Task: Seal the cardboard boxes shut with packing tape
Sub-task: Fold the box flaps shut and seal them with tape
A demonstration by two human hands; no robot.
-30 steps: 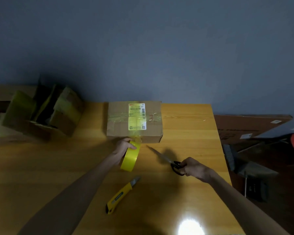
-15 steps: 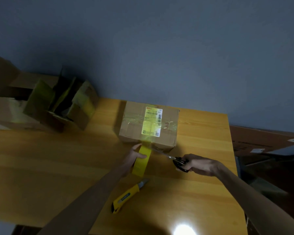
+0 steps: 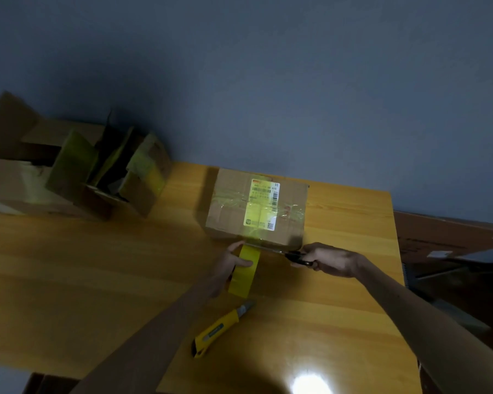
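Presently, the cutting step. A closed cardboard box (image 3: 239, 211) sits toward the far edge of the wooden table (image 3: 97, 265). A strip of yellow tape runs over its labelled top and down its near face to the tape roll (image 3: 244, 275). The left hand (image 3: 234, 263) grips the roll just in front of the box, thumb across its outer face. The right hand (image 3: 328, 258) has its fingers curled round the handles of the scissors (image 3: 271, 248), whose blades reach leftward along the box's near lower edge to the strip; whether the blades are parted cannot be told.

By the look of it, the strip is laid and about to be severed. The next move calls for a taut strip, a snip close to the box, then pressing down the loose end.

A yellow utility knife (image 3: 222, 328) lies nearer the person, apart from both hands. Well to the left stand opened boxes (image 3: 77, 172), flaps up, apparently unsealed. Dim light may hinder aim.
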